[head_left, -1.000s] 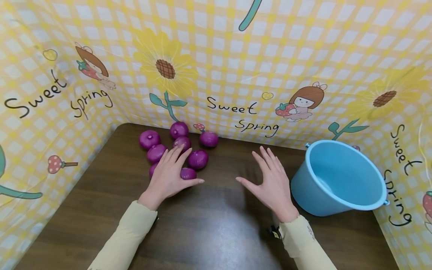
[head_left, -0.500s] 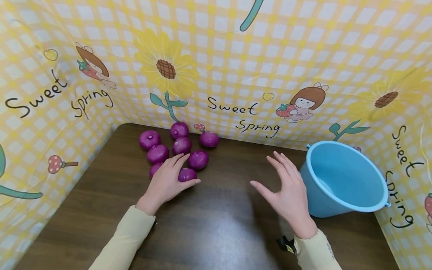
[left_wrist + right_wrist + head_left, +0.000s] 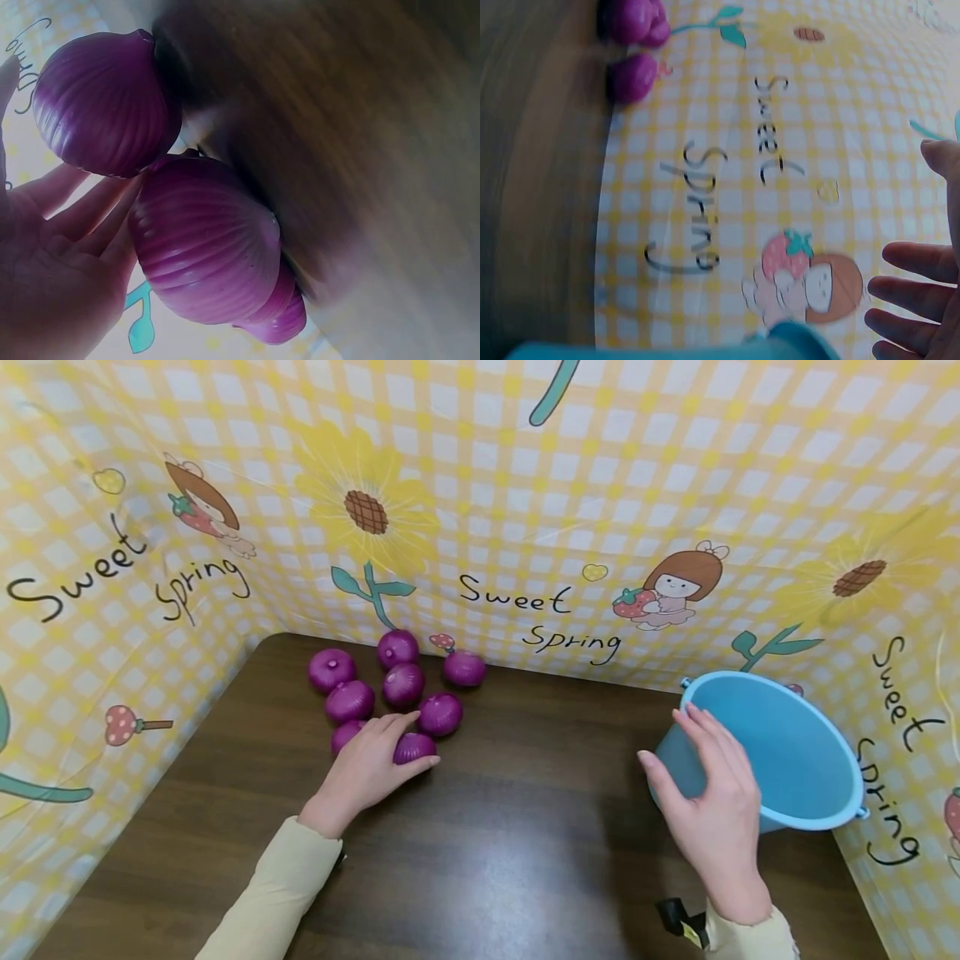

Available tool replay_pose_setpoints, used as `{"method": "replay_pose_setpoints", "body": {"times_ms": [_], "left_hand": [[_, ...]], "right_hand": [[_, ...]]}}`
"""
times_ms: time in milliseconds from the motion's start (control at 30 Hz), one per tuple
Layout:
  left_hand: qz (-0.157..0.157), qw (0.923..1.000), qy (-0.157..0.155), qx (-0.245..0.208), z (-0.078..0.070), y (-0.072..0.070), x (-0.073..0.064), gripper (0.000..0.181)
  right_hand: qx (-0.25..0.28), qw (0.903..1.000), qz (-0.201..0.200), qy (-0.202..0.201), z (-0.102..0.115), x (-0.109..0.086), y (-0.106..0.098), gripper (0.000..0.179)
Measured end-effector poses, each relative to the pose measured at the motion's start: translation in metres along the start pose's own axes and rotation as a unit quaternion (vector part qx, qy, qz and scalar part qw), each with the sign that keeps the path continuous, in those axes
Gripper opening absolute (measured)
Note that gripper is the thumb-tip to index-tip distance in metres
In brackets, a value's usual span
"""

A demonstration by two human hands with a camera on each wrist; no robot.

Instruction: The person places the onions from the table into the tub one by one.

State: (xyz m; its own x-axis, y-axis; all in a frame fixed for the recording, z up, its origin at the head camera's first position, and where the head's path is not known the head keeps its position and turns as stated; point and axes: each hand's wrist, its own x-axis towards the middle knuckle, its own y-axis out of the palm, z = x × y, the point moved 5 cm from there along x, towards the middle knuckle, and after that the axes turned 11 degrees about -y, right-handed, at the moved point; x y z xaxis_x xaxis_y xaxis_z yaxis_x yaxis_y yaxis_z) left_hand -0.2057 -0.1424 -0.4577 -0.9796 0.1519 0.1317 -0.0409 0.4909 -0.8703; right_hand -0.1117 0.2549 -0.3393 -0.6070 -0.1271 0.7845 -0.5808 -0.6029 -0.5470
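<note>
Front onion (image 3: 415, 748) sits inside the curve of the left hand (image 3: 362, 770), between thumb and fingers.
It lies on the table (image 3: 480, 827) just right of the palm, roundish with no clear long axis, at the near edge of the other onions (image 3: 403, 685); the right hand (image 3: 716, 814) is well apart, beside the blue bucket (image 3: 780, 818). The left thumb and fingers stand apart around the onion, contact uncertain; the right hand's thumb and fingers are spread, holding nothing.

Yellow checked cloth (image 3: 510, 510), dark wooden table (image 3: 532, 743)
</note>
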Motion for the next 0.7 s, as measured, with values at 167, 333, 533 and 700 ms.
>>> {"method": "replay_pose_setpoints", "body": {"times_ms": [167, 333, 533, 700], "left_hand": [[0.003, 1.0, 0.0, 0.007, 0.0, 0.0, 0.001, 0.075], [0.003, 0.9999, 0.002, 0.014, -0.001, -0.001, 0.001, 0.067], [0.015, 0.9995, -0.002, 0.026, -0.003, 0.0, 0.001, 0.069], [0.018, 0.9993, 0.003, 0.033, -0.005, 0.001, 0.002, 0.069]], "right_hand": [[-0.022, 0.9992, -0.02, 0.025, -0.015, -0.007, -0.019, 0.058], [-0.043, 0.9965, -0.043, 0.058, -0.031, -0.014, -0.034, 0.052], [-0.075, 0.9923, -0.048, 0.086, -0.048, -0.025, -0.046, 0.05], [-0.097, 0.9895, -0.063, 0.087, -0.059, -0.035, -0.056, 0.05]]}}
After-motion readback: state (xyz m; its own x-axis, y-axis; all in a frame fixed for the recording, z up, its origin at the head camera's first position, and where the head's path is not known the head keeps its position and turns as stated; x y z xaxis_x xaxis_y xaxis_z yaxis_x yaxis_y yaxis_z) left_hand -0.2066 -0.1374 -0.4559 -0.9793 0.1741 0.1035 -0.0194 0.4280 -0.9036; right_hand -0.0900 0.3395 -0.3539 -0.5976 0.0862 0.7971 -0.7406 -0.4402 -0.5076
